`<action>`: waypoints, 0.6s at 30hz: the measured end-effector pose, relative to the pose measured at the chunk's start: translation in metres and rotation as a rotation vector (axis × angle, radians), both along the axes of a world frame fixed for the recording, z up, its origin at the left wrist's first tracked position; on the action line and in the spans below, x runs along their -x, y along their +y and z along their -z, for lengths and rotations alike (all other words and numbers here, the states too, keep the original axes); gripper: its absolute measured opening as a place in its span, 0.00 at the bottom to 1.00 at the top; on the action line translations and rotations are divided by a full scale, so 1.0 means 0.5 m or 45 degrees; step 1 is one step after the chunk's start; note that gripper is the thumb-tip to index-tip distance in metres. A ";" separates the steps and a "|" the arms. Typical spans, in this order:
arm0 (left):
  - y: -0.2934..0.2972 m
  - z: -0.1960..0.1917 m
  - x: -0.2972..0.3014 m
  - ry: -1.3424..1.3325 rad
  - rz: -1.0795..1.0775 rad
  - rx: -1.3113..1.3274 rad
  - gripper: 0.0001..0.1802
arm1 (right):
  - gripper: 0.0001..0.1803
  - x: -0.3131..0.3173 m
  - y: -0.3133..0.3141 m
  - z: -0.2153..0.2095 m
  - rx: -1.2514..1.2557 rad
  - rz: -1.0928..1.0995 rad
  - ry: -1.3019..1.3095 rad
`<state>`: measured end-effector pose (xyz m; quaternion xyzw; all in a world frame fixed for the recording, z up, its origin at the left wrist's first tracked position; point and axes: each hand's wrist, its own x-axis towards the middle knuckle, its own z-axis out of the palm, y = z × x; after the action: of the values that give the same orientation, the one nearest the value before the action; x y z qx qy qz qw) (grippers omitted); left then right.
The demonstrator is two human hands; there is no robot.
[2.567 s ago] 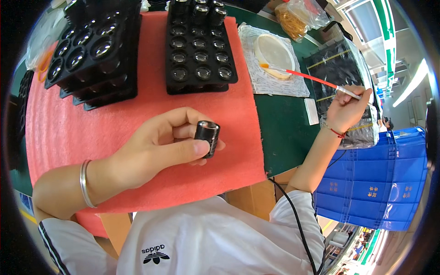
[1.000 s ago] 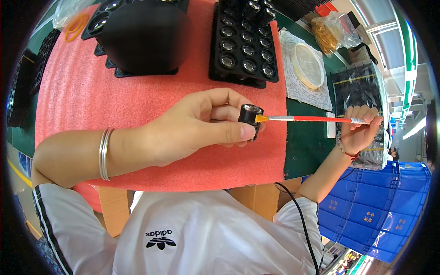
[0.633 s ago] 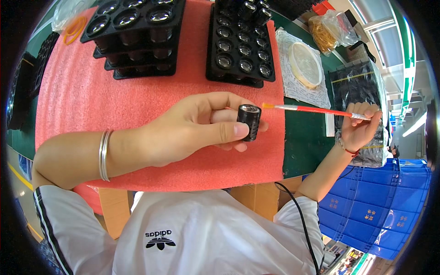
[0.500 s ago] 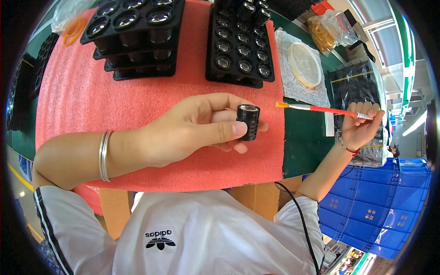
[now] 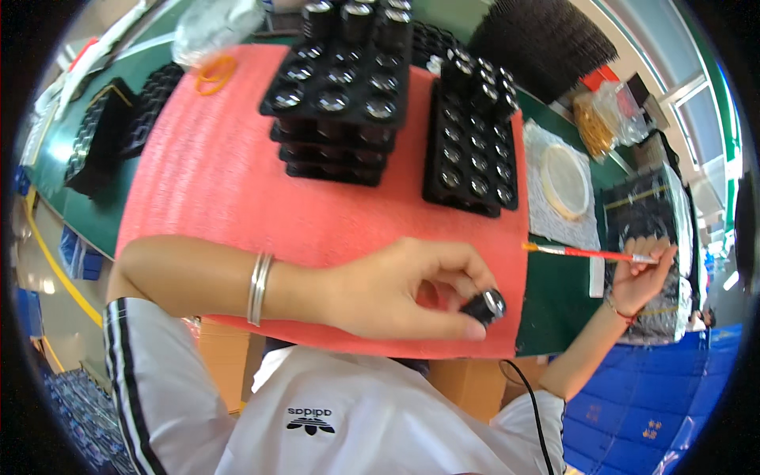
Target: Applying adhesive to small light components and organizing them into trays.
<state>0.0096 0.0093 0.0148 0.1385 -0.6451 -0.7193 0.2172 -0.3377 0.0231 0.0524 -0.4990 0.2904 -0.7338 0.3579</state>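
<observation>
Fingers of the left hand are pinching a tilted black cylinder above the near right corner of the pink foam mat. Slipping seems the main risk: thumb and fingertips alone appear to be gripping it. The right hand is pinching a red-handled paintbrush, bristles hovering at the mat's right edge; a dipping wrist could be smearing it. Left forearm is running roughly level, index finger arching over thumb.
</observation>
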 end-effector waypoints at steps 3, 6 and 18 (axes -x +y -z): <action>-0.005 -0.054 -0.020 0.166 -0.209 0.800 0.13 | 0.19 0.000 0.000 -0.001 0.009 0.004 -0.038; -0.023 -0.097 -0.036 0.355 -0.510 1.611 0.12 | 0.19 -0.003 -0.011 0.002 0.022 -0.033 -0.057; -0.156 -0.156 -0.129 -0.552 -1.172 1.481 0.16 | 0.17 0.023 -0.003 0.004 0.025 0.053 -0.005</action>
<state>0.0741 -0.0687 0.0929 0.3941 -0.8249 -0.0588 0.4010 -0.3490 0.0217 0.0504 -0.4950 0.2926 -0.7450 0.3382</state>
